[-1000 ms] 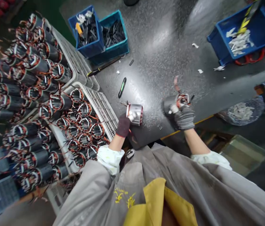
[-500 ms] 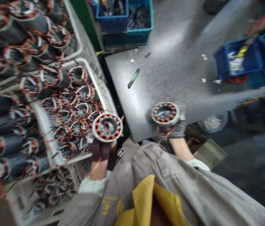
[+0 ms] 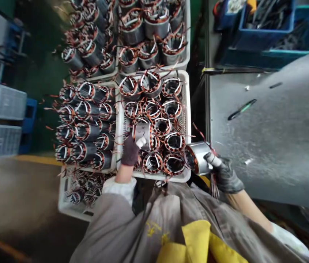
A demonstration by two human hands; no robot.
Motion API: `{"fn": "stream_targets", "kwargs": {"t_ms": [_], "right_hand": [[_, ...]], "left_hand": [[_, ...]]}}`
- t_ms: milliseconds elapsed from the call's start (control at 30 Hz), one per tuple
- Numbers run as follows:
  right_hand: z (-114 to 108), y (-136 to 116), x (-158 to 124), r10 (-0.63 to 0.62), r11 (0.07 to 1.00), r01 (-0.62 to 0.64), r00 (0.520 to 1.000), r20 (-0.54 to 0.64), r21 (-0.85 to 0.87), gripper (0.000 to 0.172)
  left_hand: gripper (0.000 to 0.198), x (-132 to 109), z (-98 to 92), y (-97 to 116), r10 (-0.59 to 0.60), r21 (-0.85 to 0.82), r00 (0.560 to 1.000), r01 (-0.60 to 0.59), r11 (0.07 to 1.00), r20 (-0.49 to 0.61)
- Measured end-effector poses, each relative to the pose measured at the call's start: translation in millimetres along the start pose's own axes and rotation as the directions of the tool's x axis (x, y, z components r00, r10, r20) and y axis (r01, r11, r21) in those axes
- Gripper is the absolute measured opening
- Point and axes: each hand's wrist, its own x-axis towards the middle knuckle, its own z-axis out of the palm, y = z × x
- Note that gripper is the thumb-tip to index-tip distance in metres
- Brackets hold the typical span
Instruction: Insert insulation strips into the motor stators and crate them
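Note:
My left hand [image 3: 131, 149], in a dark glove with pale fingertips, is closed on a motor stator [image 3: 142, 131] tipped on its side above the white crate [image 3: 187, 120]. Gloved in grey, my right hand [image 3: 222, 171] grips a second stator [image 3: 202, 155], also on its side, between the crate's right wall and the metal table [image 3: 286, 146]. Copper-coloured windings show at this stator's left end, and loose wires hang below it. Beneath my left hand, several upright stators [image 3: 174, 141] with orange windings and white strips fill the crate.
More stators [image 3: 87, 109] lie in crates to the left and behind. A green-and-black pen-like tool [image 3: 242, 109] lies on the table, with blue bins [image 3: 266, 36] at its back. Grey crates [image 3: 8, 102] stand far left, and a lower crate [image 3: 63, 193] holds further parts.
My view has turned left. Both stators have gone from ends facing up to lying sideways. My left hand is now over the crate; my right has come from the table to the crate's edge.

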Motion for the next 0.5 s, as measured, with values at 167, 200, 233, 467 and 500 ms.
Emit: {"fn": "stream_targets", "kwargs": {"t_ms": [167,200,233,467,500], "right_hand": [[24,-28,2,0.188,0.974,-0.188,0.982,0.016,0.129,0.054],[27,-35,8,0.165,0.982,-0.166,0.986,0.022,0.088,0.057],[29,-42,17,0.126,0.992,-0.127,0.992,0.026,0.025,0.061],[106,-109,147,-0.396,0.449,0.498,0.855,0.334,-0.742,0.057],[127,-118,170,-0.393,0.295,0.532,0.825,0.406,-0.794,0.056]], "left_hand": [[0.057,115,-11.5,28,0.163,0.684,0.982,-0.183,0.706,0.094],[0.054,133,-10.8,30,0.170,0.742,0.977,-0.211,0.637,0.133],[0.051,147,-10.0,31,0.172,0.774,0.970,-0.241,0.586,0.171],[0.047,175,-10.6,10,0.200,0.780,0.939,-0.345,0.523,0.281],[0.045,174,-10.6,9,0.202,0.780,0.939,-0.344,0.523,0.279]]}}
